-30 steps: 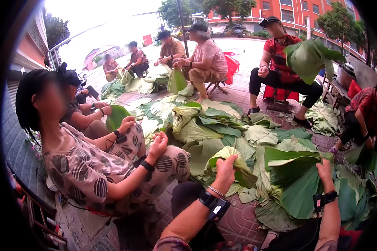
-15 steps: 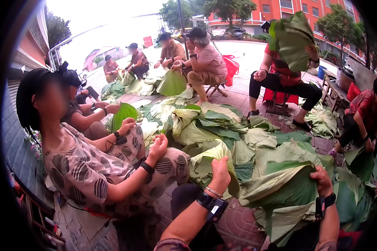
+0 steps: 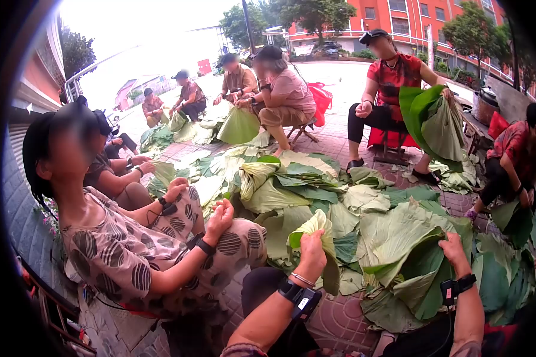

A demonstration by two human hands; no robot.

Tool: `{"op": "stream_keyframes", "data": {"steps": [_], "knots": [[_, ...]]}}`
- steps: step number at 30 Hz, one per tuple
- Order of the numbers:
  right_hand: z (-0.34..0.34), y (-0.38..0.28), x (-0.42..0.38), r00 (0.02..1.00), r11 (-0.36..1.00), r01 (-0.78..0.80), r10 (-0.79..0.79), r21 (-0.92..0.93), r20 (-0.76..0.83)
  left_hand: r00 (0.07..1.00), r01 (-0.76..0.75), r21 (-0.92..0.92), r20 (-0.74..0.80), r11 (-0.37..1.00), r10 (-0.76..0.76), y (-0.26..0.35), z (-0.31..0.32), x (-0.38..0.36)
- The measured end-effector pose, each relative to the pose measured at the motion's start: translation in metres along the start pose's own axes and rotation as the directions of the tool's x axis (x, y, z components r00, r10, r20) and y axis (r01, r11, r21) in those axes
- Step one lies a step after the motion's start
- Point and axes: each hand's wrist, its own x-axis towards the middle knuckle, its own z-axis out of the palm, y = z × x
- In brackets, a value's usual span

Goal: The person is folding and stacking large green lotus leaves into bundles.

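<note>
At the lower middle, my left hand [image 3: 313, 254] is closed on a folded light-green leaf [image 3: 319, 226], which hangs down on the hand's right side. My right hand [image 3: 454, 249] is at the edge of a large pale-green leaf [image 3: 399, 238] lying over a pile, its fingers bent against the rim. Darker green undersides show below that edge. A heap of large green leaves [image 3: 292, 190] spreads over the paving in front of both hands. Each of my wrists wears a black band with a small device.
Close on the left sits a person in a patterned shirt [image 3: 125, 244]. Other people [image 3: 283, 98] sit around the heap. Across it, a person in red [image 3: 393, 83] holds a large leaf bundle [image 3: 438, 125]. Another person [image 3: 515, 154] bends over leaves at the far right.
The leaf in my left hand is now folded smaller and lower. My right hand has shifted slightly up and left. The person in red has lowered a leaf bundle from in front of the face.
</note>
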Motion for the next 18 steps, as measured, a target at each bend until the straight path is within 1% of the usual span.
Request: {"op": "stream_keyframes", "data": {"steps": [1, 2, 3, 4, 5, 6, 7, 8, 9, 10, 11, 12, 13, 14, 15, 16, 17, 18], "knots": [[-0.005, 0.005, 0.003, 1.0, 1.0, 0.002, -0.002, 0.0, -0.001, 1.0, -0.017, -0.011, 0.009, 1.0, 0.017, 0.0, 0.0, -0.001], [-0.012, 0.01, 0.005, 0.982, 0.973, 0.123, -0.148, -0.193, -0.12, 1.0, -0.017, -0.012, 0.01, 1.0, 0.017, 0.0, 0.0, -0.001], [-0.016, 0.014, 0.007, 0.929, 0.896, 0.211, -0.308, -0.39, -0.206, 1.0, -0.008, -0.006, 0.002, 1.0, 0.008, 0.0, -0.001, 0.0], [-0.015, 0.016, 0.006, 0.928, 0.896, 0.211, -0.309, -0.392, -0.207, 1.0, 0.002, -0.001, -0.006, 1.0, -0.002, 0.0, -0.001, 0.001], [-0.013, 0.015, 0.004, 0.826, 0.83, 0.251, -0.452, -0.498, -0.336, 1.0, 0.002, -0.003, -0.004, 1.0, -0.002, 0.003, 0.003, -0.003], [-0.013, 0.014, 0.002, 0.684, 0.752, 0.263, -0.587, -0.605, -0.432, 1.0, 0.018, -0.024, -0.007, 1.0, -0.018, 0.008, 0.008, -0.008], [-0.013, 0.011, -0.001, 0.683, 0.751, 0.263, -0.588, -0.605, -0.433, 0.999, 0.033, -0.046, -0.011, 0.998, -0.033, 0.011, 0.011, -0.011], [-0.011, -0.004, -0.009, 0.849, 0.802, 0.229, -0.442, -0.552, -0.29, 0.999, 0.031, -0.046, -0.009, 0.998, -0.032, 0.009, 0.009, -0.009], [-0.007, -0.017, -0.015, 0.955, 0.845, 0.177, -0.272, -0.505, -0.119, 1.0, 0.019, -0.031, -0.022, 0.999, -0.019, 0.007, 0.007, -0.006], [-0.001, -0.025, -0.016, 0.955, 0.844, 0.178, -0.273, -0.505, -0.12, 0.999, 0.006, -0.016, -0.035, 1.0, -0.007, 0.004, 0.004, -0.003], [0.005, -0.031, -0.017, 0.966, 0.87, 0.258, -0.219, -0.421, 0.139, 0.999, 0.006, -0.016, -0.035, 1.0, -0.007, 0.004, 0.002, -0.001], [0.011, -0.038, -0.019, 0.903, 0.896, 0.309, -0.173, -0.318, 0.392, 0.999, 0.03, -0.011, -0.019, 1.0, -0.03, 0.004, 0.0, 0.001], [0.014, -0.047, -0.022, 0.84, 0.997, 0.076, -0.064, 0.0, 0.538, 0.999, 0.052, -0.005, -0.004, 0.999, -0.052, 0.004, -0.001, 0.002], [0.017, -0.06, -0.027, 0.726, 0.937, -0.223, -0.025, 0.269, 0.687, 0.999, 0.052, -0.004, -0.004, 0.999, -0.052, 0.005, 0.0, 0.002], [0.012, -0.083, -0.034, 0.738, 0.789, -0.366, -0.077, 0.494, 0.671, 0.999, 0.034, -0.013, 0.006, 0.999, -0.034, 0.005, 0.002, 0.001], [0.002, -0.106, -0.04, 0.755, 0.567, -0.484, -0.115, 0.667, 0.645, 1.0, 0.021, -0.022, 0.013, 1.0, -0.021, 0.003, 0.002, 0.0], [-0.004, -0.116, -0.042, 0.801, 0.359, -0.492, -0.171, 0.793, 0.574, 1.0, -0.015, 0.193, 0.005, 0.981, 0.014, 0.003, -0.001, 0.001], [-0.007, -0.123, -0.04, 0.84, 0.282, -0.452, -0.184, 0.846, 0.51, 0.999, -0.053, 0.401, 0.015, 0.915, 0.051, 0.006, -0.003, 0.004]]}}
